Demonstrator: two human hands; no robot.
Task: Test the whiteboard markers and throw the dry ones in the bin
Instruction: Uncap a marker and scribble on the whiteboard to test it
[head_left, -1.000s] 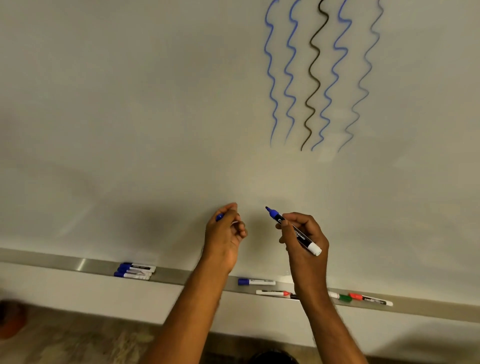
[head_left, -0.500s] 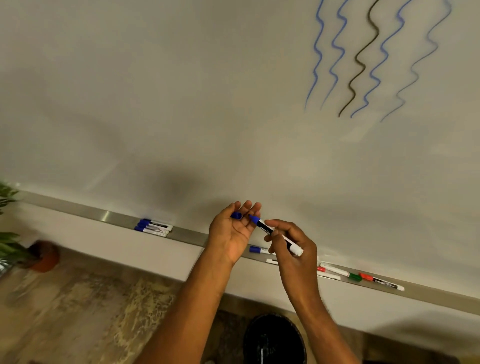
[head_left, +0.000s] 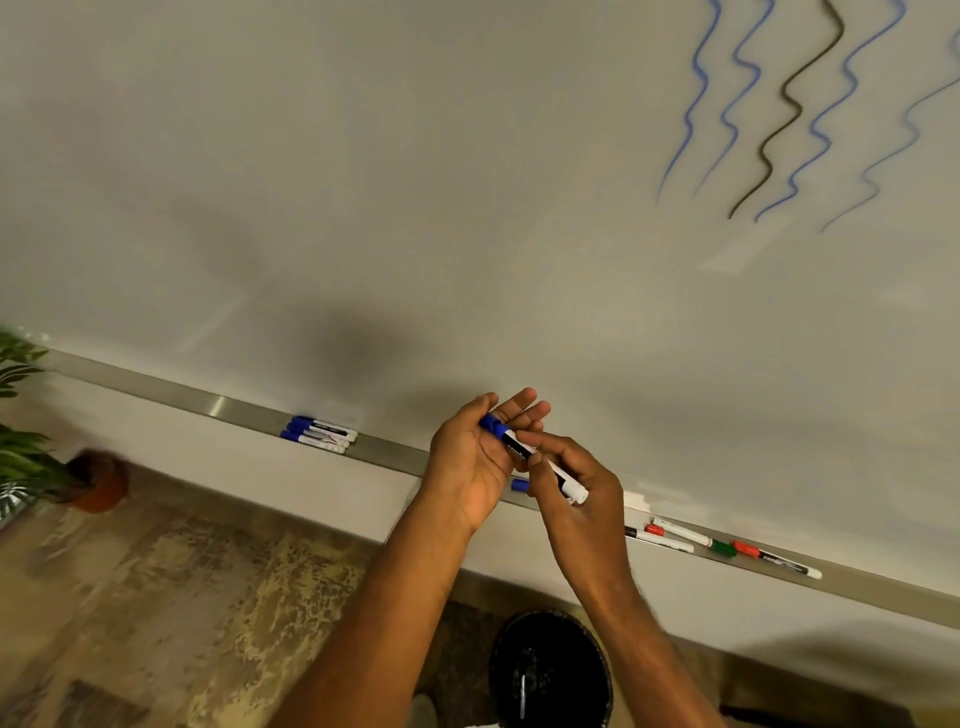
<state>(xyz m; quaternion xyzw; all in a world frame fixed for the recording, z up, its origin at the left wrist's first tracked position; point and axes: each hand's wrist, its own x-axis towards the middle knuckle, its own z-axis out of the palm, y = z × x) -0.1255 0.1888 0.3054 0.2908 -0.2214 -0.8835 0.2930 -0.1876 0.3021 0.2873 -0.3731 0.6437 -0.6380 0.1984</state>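
Your right hand (head_left: 576, 488) pinched the blue marker (head_left: 535, 460) mid-barrel at frame centre; your left hand (head_left: 478, 457), loosely curled, seated its cap (head_left: 492, 423). Light, stiff, slick.

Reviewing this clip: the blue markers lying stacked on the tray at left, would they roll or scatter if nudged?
Probably some roll: the blue markers look round-barrelled and lie along the tray, so a sideways nudge could turn them. They look light and stiff, likely sliding easily on the smooth metal. Being bunched together, one pushed would likely shift the others.
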